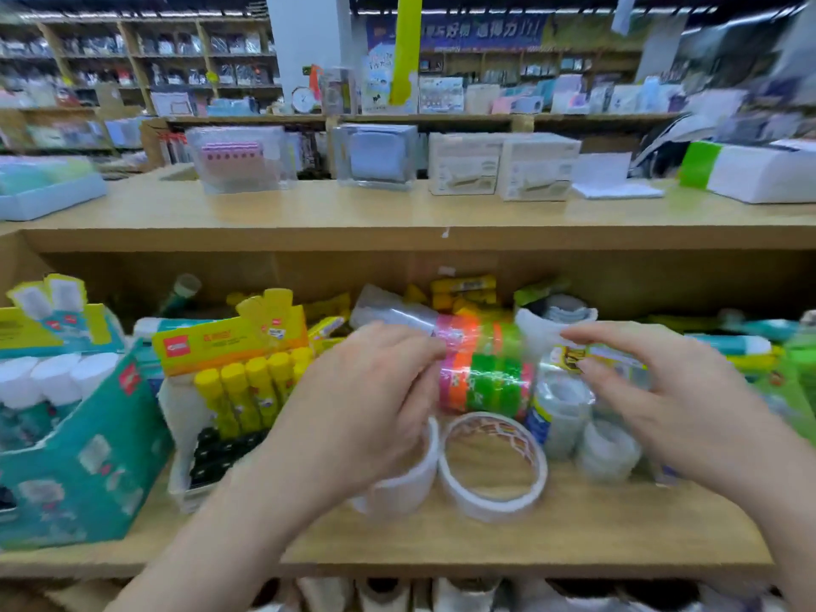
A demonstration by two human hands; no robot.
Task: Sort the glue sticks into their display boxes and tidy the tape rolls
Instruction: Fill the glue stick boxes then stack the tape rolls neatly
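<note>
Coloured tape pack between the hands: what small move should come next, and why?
Probably lower the coloured tape pack onto the shelf behind the white tape rolls. The left hand grips its end and it seems to lie across other stock, while the right hand hovers by the clear rolls.

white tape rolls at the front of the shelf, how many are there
2. One white roll lies flat at the shelf front; the other is just left of it, partly under the left hand. Clear rolls on the right aren't counted; more may be hidden.
</note>
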